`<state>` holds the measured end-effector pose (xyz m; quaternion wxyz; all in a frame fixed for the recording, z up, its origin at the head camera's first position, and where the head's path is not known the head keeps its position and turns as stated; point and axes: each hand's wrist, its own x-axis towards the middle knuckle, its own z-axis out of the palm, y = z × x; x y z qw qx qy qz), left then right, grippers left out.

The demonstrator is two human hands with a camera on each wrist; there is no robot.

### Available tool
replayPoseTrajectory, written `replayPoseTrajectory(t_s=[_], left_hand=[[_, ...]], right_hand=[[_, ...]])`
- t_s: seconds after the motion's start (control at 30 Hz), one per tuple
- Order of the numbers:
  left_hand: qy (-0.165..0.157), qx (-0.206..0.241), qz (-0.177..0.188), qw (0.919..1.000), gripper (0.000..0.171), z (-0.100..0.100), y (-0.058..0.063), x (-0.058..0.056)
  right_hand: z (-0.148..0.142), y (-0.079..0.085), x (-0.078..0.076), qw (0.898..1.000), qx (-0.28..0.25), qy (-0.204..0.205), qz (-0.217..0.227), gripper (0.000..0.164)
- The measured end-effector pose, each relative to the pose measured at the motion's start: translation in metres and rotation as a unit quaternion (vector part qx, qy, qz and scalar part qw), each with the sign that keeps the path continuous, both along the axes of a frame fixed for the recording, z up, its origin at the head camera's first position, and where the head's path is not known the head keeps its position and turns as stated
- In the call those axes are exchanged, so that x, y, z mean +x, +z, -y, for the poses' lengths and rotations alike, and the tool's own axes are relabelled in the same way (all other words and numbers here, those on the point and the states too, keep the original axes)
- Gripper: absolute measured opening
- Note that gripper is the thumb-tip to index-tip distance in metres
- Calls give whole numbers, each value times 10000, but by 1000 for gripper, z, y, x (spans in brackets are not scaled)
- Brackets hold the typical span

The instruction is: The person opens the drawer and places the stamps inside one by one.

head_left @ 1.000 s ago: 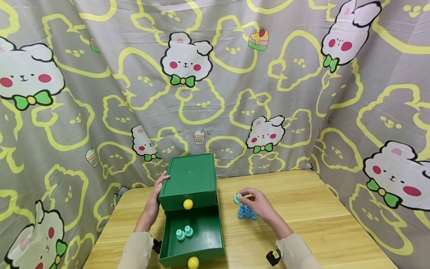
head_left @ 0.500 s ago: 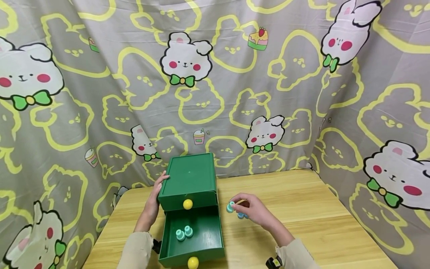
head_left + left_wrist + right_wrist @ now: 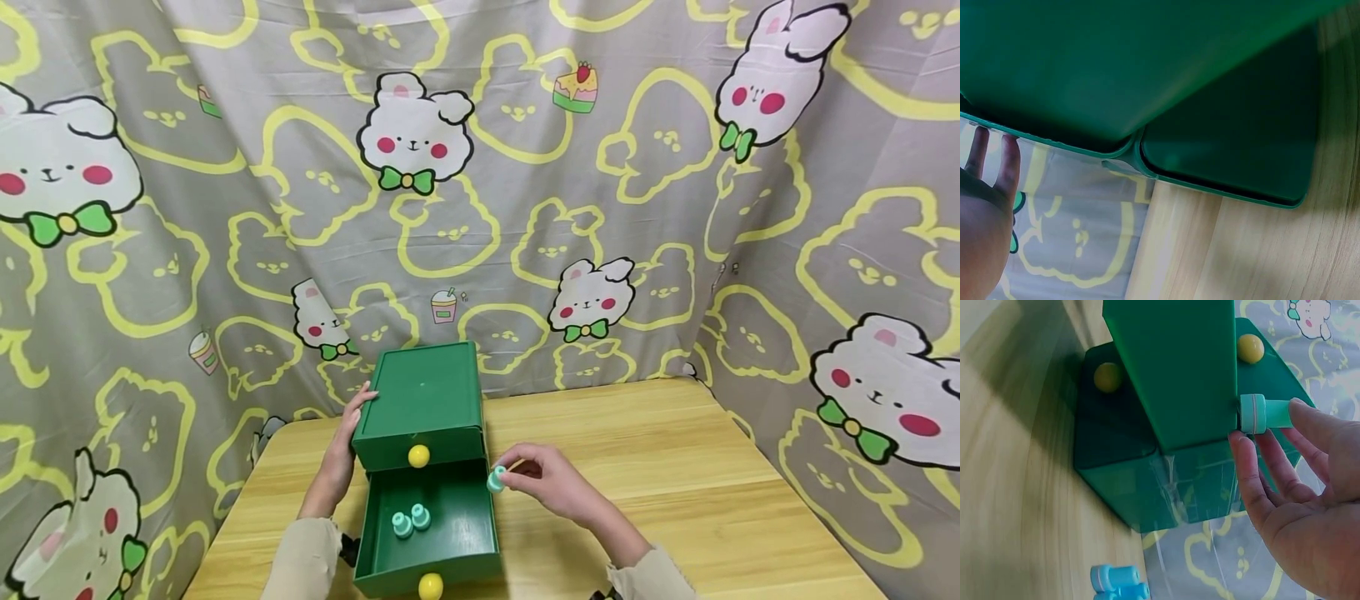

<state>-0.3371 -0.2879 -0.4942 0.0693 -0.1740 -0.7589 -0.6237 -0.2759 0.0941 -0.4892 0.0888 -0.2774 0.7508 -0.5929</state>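
Observation:
A green drawer cabinet [image 3: 423, 392] stands on the table, with a lower drawer [image 3: 461, 508] pulled out toward me. Two mint-green stepped pegs [image 3: 411, 521] sit inside that drawer, near its left side. Between thumb and fingers, my right hand [image 3: 551, 482] pinches another mint-green peg [image 3: 1254, 414] at the drawer's right wall. Along the cabinet's left side rests my left hand [image 3: 341, 454]; its fingers [image 3: 1009, 162] reach out straight against the side in the left wrist view. Several blue pegs [image 3: 1115, 577] stand on the table in the right wrist view; the head view hides them behind my right hand.
Yellow round knobs [image 3: 431, 587] stick out from the drawer fronts. The wooden table [image 3: 660, 467] extends to the right of the cabinet. A patterned curtain [image 3: 517, 333] hangs close behind the table and cabinet.
My right hand has carried the mint-green peg left and toward me, from above the blue pegs to the open drawer's right wall. The left hand and cabinet stay put.

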Motion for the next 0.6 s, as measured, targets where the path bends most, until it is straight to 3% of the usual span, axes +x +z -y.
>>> replayPoseTrajectory(t_s=[0.6], left_hand=[[70, -23, 53, 10000, 54, 0, 1, 0]], right_hand=[[15, 3, 12, 9975, 161, -117, -680, 16]])
